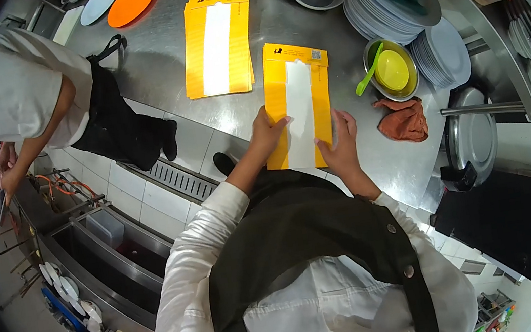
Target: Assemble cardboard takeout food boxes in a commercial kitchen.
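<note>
A stack of flat yellow paper sheets, perhaps bags or sleeves (274,97), each with a white strip down the middle, lies at the table's near edge. My left hand (266,133) grips its left side, thumb on top and the other fingers partly hidden. On its lower right side is my right hand (342,145), thumb over the front and fingers along the edge. Farther back and to the left, a second stack of the same yellow sheets (193,50) rests untouched on the steel table (153,66).
Right of my hands are a crumpled brown cloth (404,123), a metal bowl holding a yellow bowl (392,70) and green spoon, and stacked white plates (443,52). An orange plate (131,5) sits at the back left. Another person (31,90) works at the left, by a sink counter (110,269).
</note>
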Demonstrator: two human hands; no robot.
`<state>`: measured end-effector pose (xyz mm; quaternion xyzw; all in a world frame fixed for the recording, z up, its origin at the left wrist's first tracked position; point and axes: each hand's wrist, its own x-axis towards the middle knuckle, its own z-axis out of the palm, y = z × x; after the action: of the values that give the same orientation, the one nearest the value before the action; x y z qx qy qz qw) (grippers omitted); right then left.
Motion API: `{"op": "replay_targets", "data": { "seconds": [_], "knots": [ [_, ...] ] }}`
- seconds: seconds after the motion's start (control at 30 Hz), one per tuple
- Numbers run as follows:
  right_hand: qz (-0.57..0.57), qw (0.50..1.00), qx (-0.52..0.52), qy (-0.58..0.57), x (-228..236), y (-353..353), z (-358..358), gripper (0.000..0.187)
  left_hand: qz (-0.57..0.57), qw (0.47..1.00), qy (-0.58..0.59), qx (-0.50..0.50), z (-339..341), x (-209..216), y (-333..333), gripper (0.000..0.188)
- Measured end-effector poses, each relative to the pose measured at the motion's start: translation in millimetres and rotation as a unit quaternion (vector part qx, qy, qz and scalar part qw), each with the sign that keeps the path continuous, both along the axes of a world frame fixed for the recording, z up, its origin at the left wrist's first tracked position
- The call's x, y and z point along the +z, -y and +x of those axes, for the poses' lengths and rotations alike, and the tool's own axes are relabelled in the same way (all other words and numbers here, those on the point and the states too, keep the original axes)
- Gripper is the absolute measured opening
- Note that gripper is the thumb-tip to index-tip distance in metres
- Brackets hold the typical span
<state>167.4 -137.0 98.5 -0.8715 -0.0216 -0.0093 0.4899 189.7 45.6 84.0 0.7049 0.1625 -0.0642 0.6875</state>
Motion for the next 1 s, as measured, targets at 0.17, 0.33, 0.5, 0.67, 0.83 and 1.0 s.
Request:
{"op": "replay_targets", "data": {
  "seconds": [0.17, 0.33, 0.5, 0.67, 0.83, 1.0],
  "knots": [
    [-0.173, 0.937, 0.281, 0.113, 38, 3, -14, 0.049, -0.033, 0.999, 0.008, -0.024, 10, -16, 6, 0.033],
    [-0.21, 0.919, 0.295, 0.157, 6, 4, -19, 0.043, 0.008, 0.998, 0.056, -0.019, 14, -14, 13, 0.037],
    [-0.235, 0.907, 0.303, 0.171, 0, -3, -16, 0.037, 0.389, 0.914, 0.065, -0.093, 6, 33, 2, 0.053],
    [-0.235, 0.909, 0.322, 0.122, 7, -5, -7, 0.034, 0.392, 0.823, 0.229, -0.342, -36, 49, -13, 0.062],
    [-0.217, 0.899, 0.378, 0.031, 9, -7, 17, 0.021, 0.377, 0.842, 0.269, -0.277, -37, 14, -12, 0.042],
    [-0.146, 0.899, 0.412, -0.04, 14, -8, 47, 0.01, 0.445, 0.797, 0.237, -0.333, -31, 18, -4, 0.017]
  ]
}}
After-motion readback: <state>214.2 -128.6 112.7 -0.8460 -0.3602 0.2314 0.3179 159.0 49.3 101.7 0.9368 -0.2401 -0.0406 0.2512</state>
